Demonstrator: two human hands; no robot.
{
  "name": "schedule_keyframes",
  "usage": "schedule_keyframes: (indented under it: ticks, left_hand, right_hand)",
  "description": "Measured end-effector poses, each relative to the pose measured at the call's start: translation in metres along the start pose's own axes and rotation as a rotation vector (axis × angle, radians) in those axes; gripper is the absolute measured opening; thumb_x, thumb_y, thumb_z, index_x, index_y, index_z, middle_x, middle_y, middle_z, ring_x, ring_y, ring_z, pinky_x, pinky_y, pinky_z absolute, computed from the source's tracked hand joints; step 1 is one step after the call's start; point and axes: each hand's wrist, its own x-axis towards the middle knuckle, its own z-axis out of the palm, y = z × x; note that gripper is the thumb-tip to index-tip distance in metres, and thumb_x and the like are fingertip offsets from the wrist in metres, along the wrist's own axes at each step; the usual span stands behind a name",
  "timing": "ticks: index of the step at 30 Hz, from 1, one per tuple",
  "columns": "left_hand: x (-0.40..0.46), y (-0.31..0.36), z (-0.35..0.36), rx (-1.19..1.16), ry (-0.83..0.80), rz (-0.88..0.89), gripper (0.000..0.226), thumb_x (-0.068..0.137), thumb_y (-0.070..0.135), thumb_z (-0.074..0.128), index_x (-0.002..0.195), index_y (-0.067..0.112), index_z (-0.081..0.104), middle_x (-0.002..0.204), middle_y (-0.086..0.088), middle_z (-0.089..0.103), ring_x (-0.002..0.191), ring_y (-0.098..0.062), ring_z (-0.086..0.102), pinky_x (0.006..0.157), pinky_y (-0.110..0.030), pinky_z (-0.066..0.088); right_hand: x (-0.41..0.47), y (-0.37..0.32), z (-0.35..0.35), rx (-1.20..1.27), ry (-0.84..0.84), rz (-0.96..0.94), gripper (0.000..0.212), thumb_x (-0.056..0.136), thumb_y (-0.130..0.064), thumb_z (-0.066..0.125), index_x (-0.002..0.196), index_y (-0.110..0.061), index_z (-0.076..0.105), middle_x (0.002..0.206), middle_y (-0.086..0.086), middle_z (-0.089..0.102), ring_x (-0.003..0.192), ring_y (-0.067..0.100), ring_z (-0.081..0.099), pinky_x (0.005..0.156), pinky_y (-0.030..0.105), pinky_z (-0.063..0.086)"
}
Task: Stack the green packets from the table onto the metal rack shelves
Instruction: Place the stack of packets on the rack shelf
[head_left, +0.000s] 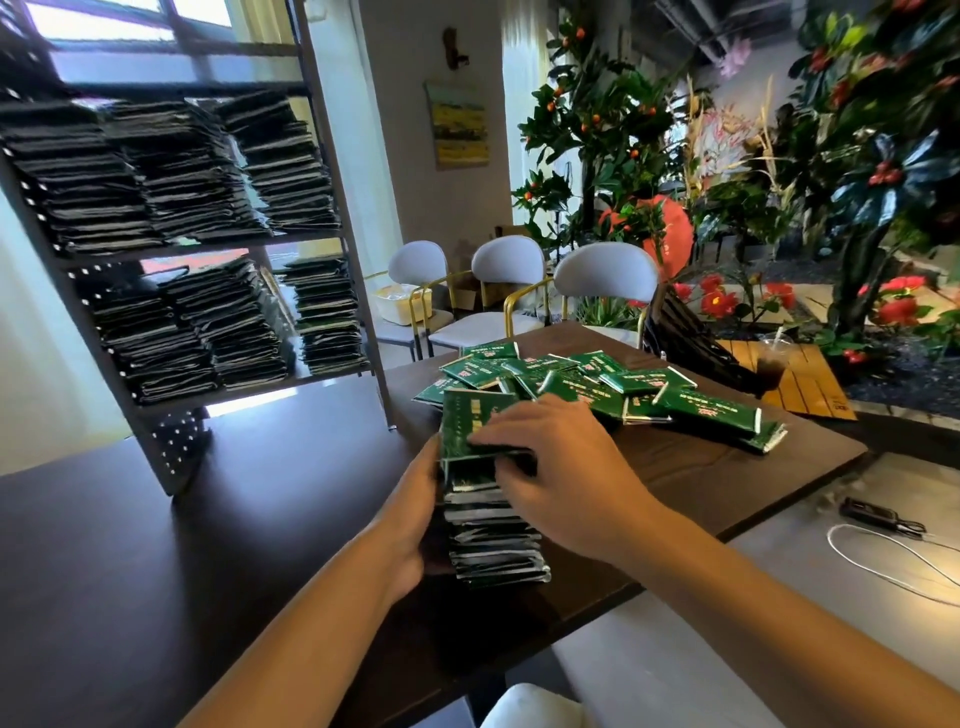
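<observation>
Here the dark wooden table (737, 467) runs across a bright room with a window behind on the left. A row of pale chairs (602, 275) stands at its far side, and beyond them are potted trees with orange fruit (597, 119) and red flowers (719, 301). A small painting (460, 124) hangs on the wall. To the right, an iced drink in a clear cup (771, 364) sits on a slatted wooden board (810, 384), and a white cable (893, 561) trails over the grey floor.

The metal rack (332, 171) stands on the table at the left. Both of its visible shelves are already packed with rows of stacked packets (192, 171), which look dark against the window light.

A loose heap of green packets (613, 387) lies spread on the table, just beyond the hands. In front of it stands a tall stack of packets (493, 514), rising off the table near its front edge.

The left hand (410, 525) presses against the left side of that stack, with its fingers hidden behind the packets. The right hand (556, 467) lies over the top, its fingers (498, 436) bent down across the uppermost packet and the thumb tucked against the front edge, so the stack is held between both hands.
</observation>
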Motion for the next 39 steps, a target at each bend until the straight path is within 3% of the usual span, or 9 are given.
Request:
schedule_keyframes:
  ticks: [5, 10, 12, 15, 17, 21, 24, 33, 39]
  left_hand:
    - [-0.009, 0.009, 0.002, 0.013, -0.024, 0.005, 0.069, 0.086, 0.08, 0.043, 0.113, 0.024, 0.075, 0.106, -0.012, 0.077, 0.103, -0.031, 0.072, 0.1, -0.051, 0.051]
    - [-0.007, 0.006, 0.004, 0.094, -0.05, -0.015, 0.065, 0.078, 0.08, 0.056, 0.118, 0.03, 0.068, 0.108, -0.003, 0.077, 0.106, -0.025, 0.07, 0.102, -0.048, 0.05]
    - [-0.009, 0.01, 0.003, 0.066, -0.058, -0.026, 0.06, 0.08, 0.075, 0.059, 0.113, 0.027, 0.071, 0.106, -0.004, 0.078, 0.101, -0.024, 0.072, 0.096, -0.044, 0.054]
    - [-0.008, 0.011, 0.001, 0.034, -0.085, -0.032, 0.052, 0.084, 0.069, 0.058, 0.104, 0.023, 0.073, 0.096, -0.005, 0.079, 0.084, -0.019, 0.075, 0.079, -0.034, 0.055]
    - [-0.009, 0.009, 0.001, 0.011, -0.071, -0.042, 0.052, 0.083, 0.068, 0.06, 0.101, 0.021, 0.076, 0.099, -0.007, 0.078, 0.087, -0.022, 0.075, 0.083, -0.037, 0.055]
    - [-0.011, 0.006, 0.005, -0.138, -0.081, -0.058, 0.051, 0.086, 0.06, 0.064, 0.104, 0.015, 0.079, 0.113, -0.016, 0.074, 0.101, -0.032, 0.07, 0.099, -0.045, 0.05]
    - [-0.013, 0.004, 0.008, -0.202, -0.103, -0.068, 0.056, 0.086, 0.059, 0.064, 0.112, 0.01, 0.077, 0.119, -0.019, 0.072, 0.107, -0.034, 0.067, 0.104, -0.047, 0.047]
    - [-0.055, 0.08, -0.017, -0.22, -0.182, 0.106, 0.056, 0.085, 0.058, 0.063, 0.111, 0.011, 0.075, 0.109, -0.016, 0.072, 0.094, -0.031, 0.069, 0.09, -0.04, 0.051]
    - [-0.107, 0.177, -0.052, -0.161, -0.158, 0.252, 0.053, 0.088, 0.063, 0.05, 0.092, 0.016, 0.075, 0.095, -0.01, 0.071, 0.085, -0.028, 0.065, 0.081, -0.036, 0.049]
  right_hand:
    - [0.005, -0.002, -0.004, 0.234, -0.105, 0.097, 0.024, 0.095, -0.034, 0.061, 0.114, -0.036, 0.076, 0.118, -0.02, 0.067, 0.111, 0.0, 0.053, 0.094, 0.025, 0.042]
    - [0.028, 0.008, -0.011, 0.687, 0.034, 0.727, 0.017, 0.093, -0.031, 0.068, 0.11, -0.029, 0.068, 0.123, -0.003, 0.062, 0.113, 0.018, 0.056, 0.089, 0.031, 0.043]
    - [0.026, 0.018, -0.003, 0.712, -0.148, 0.966, 0.043, 0.084, -0.051, 0.072, 0.117, -0.025, 0.06, 0.135, 0.004, 0.052, 0.118, 0.025, 0.05, 0.102, 0.047, 0.045]
    - [0.009, 0.023, 0.009, 0.79, -0.287, 1.132, 0.102, 0.046, -0.079, 0.079, 0.129, -0.025, 0.053, 0.134, 0.011, 0.052, 0.12, 0.034, 0.052, 0.095, 0.057, 0.049]
    - [0.001, 0.022, 0.014, 0.882, -0.304, 1.147, 0.105, 0.037, -0.08, 0.082, 0.121, -0.024, 0.056, 0.127, 0.013, 0.057, 0.117, 0.035, 0.055, 0.091, 0.059, 0.051]
    - [-0.005, 0.014, 0.017, 0.976, -0.328, 1.106, 0.079, 0.056, -0.077, 0.077, 0.11, -0.019, 0.071, 0.109, 0.013, 0.074, 0.105, 0.036, 0.068, 0.099, 0.056, 0.05]
    - [-0.009, 0.008, 0.017, 1.04, -0.321, 1.094, 0.084, 0.057, -0.078, 0.078, 0.116, -0.019, 0.072, 0.109, 0.011, 0.076, 0.105, 0.035, 0.071, 0.099, 0.055, 0.051]
    - [0.039, -0.054, -0.025, 1.2, -0.298, 0.836, 0.065, 0.079, -0.071, 0.062, 0.108, -0.015, 0.077, 0.105, 0.015, 0.077, 0.1, 0.036, 0.073, 0.1, 0.053, 0.051]
    - [0.112, -0.12, -0.067, 1.235, -0.297, 0.674, 0.057, 0.081, -0.065, 0.065, 0.094, -0.011, 0.079, 0.099, 0.016, 0.077, 0.087, 0.034, 0.076, 0.082, 0.043, 0.057]
